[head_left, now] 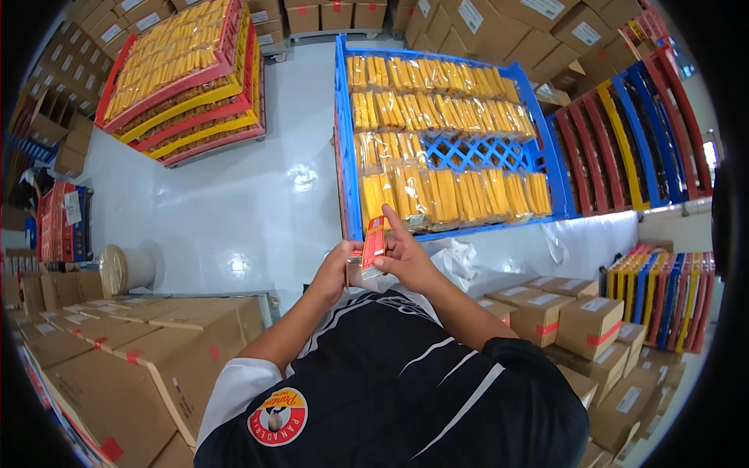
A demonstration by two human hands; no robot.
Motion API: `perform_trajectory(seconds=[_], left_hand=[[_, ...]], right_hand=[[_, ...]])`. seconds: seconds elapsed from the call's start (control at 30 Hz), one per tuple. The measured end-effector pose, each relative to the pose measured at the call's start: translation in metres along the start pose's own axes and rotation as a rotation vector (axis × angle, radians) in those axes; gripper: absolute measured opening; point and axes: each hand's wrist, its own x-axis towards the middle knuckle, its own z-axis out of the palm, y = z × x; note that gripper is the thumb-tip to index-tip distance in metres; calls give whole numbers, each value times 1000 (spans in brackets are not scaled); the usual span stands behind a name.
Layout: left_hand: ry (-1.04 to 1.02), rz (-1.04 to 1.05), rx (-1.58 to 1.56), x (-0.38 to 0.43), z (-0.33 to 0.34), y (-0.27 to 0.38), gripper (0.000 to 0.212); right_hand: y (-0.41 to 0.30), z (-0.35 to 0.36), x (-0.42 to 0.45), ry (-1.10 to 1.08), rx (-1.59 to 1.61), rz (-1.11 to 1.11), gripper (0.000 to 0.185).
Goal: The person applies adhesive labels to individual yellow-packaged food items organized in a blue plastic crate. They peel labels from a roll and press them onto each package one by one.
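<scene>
Close to my body, both hands meet around a red printed packet or label stack [373, 243] with yellow parts and writing on it. My right hand [409, 260] pinches it near the lower end with the thumb, and the index finger points outward. On the other side, my left hand [332, 272] grips a pale, clear-looking bundle [356, 269], perhaps plastic wrappers; its exact kind is unclear. Just beyond my hands stands a blue plastic crate [559, 175]. Rows of clear-wrapped yellow stick-shaped packs [442, 196] fill much of it, and a gap in the third row bares its lattice bottom [480, 153].
Stacked red and yellow crates [240, 88] with similar packs stand at the upper left. Cardboard boxes [105, 374] rise at my left, more boxes [585, 322] at my right. Crumpled white plastic [456, 260] lies beside the blue crate. A person [35, 181] is at the far left.
</scene>
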Motion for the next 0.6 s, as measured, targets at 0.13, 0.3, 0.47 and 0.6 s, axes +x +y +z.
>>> perform_trajectory(seconds=[0.13, 0.3, 0.47, 0.6], left_hand=[[-67, 63, 378, -2, -8, 2, 45], [-34, 22, 437, 1, -18, 4, 39], [80, 34, 276, 0, -16, 4, 39], [164, 46, 300, -5, -31, 11, 43]], right_hand=[[14, 7, -2, 101, -126, -1, 68], [19, 6, 3, 208, -190, 128, 13], [23, -24, 17, 398, -655, 21, 10], [16, -60, 52, 658, -903, -20, 15]])
